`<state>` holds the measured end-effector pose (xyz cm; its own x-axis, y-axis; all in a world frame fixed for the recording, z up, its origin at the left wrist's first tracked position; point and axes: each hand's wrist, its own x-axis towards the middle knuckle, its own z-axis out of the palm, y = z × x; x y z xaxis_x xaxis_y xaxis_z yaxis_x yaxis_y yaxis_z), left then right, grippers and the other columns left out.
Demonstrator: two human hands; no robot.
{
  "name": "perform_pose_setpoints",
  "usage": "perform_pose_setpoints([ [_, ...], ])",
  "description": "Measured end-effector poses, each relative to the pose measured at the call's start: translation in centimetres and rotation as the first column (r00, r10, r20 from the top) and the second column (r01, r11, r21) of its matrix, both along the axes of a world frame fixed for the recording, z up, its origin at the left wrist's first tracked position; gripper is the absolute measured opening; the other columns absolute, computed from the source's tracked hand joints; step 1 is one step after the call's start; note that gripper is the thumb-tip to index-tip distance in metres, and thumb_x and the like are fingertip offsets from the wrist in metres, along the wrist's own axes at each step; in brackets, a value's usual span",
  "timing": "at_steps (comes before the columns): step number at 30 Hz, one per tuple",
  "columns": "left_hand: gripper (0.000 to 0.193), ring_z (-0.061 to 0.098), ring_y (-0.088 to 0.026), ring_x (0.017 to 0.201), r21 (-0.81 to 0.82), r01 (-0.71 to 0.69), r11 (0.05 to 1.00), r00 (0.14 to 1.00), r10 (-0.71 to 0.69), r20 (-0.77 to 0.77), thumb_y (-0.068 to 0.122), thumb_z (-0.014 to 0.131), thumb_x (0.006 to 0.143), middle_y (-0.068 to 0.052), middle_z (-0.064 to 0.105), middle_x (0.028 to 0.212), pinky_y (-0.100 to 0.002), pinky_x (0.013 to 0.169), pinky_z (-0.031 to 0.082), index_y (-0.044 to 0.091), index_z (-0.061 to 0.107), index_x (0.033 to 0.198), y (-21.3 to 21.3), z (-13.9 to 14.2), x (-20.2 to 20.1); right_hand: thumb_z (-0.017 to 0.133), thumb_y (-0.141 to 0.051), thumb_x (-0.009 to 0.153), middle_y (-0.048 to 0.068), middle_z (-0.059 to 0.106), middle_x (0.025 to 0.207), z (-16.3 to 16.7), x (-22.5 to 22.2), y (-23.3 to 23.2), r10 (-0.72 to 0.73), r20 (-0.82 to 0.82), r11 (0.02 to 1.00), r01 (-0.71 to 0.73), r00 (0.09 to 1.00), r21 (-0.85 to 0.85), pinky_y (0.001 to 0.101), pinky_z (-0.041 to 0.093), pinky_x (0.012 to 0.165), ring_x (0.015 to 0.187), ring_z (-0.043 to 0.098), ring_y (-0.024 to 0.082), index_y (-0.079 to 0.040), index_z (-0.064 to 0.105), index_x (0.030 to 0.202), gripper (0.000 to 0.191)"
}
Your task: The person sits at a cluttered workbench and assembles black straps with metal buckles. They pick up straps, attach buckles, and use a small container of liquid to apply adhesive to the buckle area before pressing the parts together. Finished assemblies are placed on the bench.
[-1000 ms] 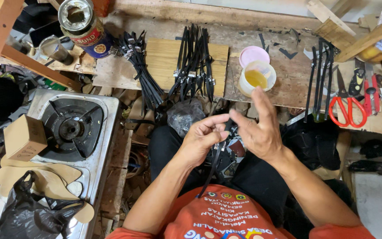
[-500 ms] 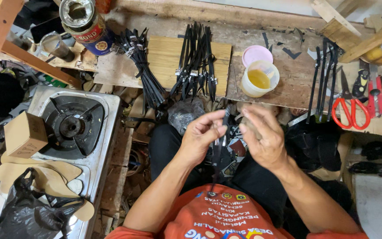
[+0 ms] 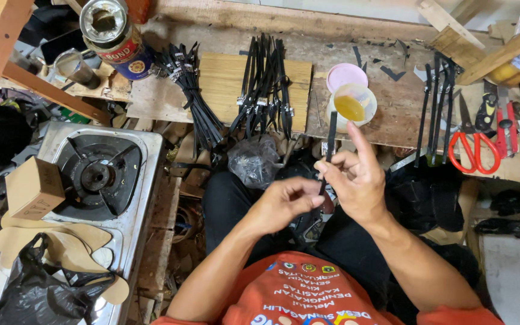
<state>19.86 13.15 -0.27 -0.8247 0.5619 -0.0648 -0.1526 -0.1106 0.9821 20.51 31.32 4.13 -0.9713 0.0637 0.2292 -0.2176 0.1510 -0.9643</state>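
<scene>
My right hand point(image 3: 356, 180) pinches a thin black strap point(image 3: 330, 141) between thumb and fingers, holding it upright over my lap with the index finger stretched out. My left hand point(image 3: 284, 201) grips the lower end of the same strap just below the right hand. Beyond the hands, a small plastic cup of yellow glue point(image 3: 352, 105) stands on the wooden bench point(image 3: 392, 102) with a pink lid point(image 3: 345, 75) behind it. Several finished black straps with buckles point(image 3: 266, 84) lie on a pale wooden board point(image 3: 224, 84), and a tied bundle of straps point(image 3: 191, 90) lies to its left.
More black straps point(image 3: 437, 102), red-handled scissors point(image 3: 473, 141) and other tools lie at the right. A gas stove point(image 3: 100, 174) with a small cardboard box point(image 3: 34, 186) sits at the left, tan sole cut-outs point(image 3: 55, 238) and a black bag below. A large tin can point(image 3: 112, 33) stands top left.
My right hand has lifted the strap upright and turned it, and my left hand has slid down to its lower end. The view has shifted slightly.
</scene>
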Motion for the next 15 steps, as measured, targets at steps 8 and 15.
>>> perform_pose_setpoints([
  [8, 0.018, 0.060, -0.006, 0.078, 0.029, -0.064, 0.998, 0.993, 0.060, 0.105, 0.015, 0.068, 0.103, 0.001, 0.069, 0.089, -0.023, 0.073, 0.053, 0.000, 0.074, 0.110, -0.6, -2.3, -0.3, 0.073, -0.007, 0.097, 0.007, 0.075, 0.107, -0.1, -4.7, 3.3, 0.111, -0.074, 0.981, -0.098, 0.991, 0.168, 0.0238, 0.058, 0.081, 0.090, 0.071, 0.010, 0.001, 0.045, 0.152, 0.062],
  [15, 0.030, 0.061, -0.006, 0.084, 0.111, -0.132, 0.985, 0.986, 0.119, 0.113, 0.008, 0.064, 0.100, 0.001, 0.066, 0.097, -0.025, 0.075, 0.055, 0.002, 0.065, 0.129, -0.8, -2.5, -1.5, 0.081, -0.043, 0.087, 0.015, 0.051, 0.152, -0.3, -11.0, 7.8, 0.020, -0.196, 0.536, 0.155, 0.980, 0.830, 0.0533, 0.039, 0.114, 0.139, 0.044, 0.039, -0.011, 0.078, 0.119, 0.045],
])
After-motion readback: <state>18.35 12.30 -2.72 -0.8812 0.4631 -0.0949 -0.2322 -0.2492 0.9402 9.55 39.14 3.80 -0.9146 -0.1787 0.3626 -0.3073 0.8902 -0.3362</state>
